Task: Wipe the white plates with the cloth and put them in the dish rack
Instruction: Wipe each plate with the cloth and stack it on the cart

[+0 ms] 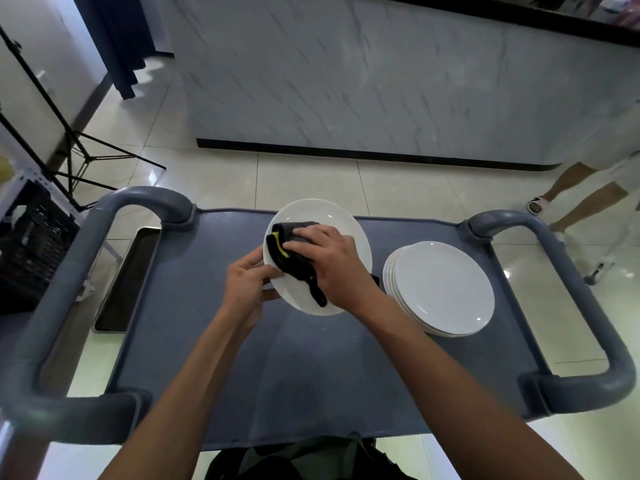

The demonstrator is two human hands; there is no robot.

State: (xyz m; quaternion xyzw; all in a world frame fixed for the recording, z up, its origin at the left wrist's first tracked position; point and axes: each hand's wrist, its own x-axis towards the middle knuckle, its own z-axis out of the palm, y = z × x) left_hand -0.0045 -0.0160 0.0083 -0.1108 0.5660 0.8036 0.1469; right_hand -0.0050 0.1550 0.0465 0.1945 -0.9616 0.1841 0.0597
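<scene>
Left hand (246, 279) pinches white plate (349, 223) rim, tilted above grey cart top (194, 306). Right hand (329, 258) fingers press dark cloth (287, 252) on it. Plate stack (445, 289) just right.

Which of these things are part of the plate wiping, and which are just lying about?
In use:
held plate
dark cloth
plate stack
left hand
right hand
grey cart

Lying about:
metal tray
black crate
tripod

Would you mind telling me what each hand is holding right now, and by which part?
The left hand grips the white plate by its left rim. The right hand presses the dark cloth onto the plate's face.
</scene>
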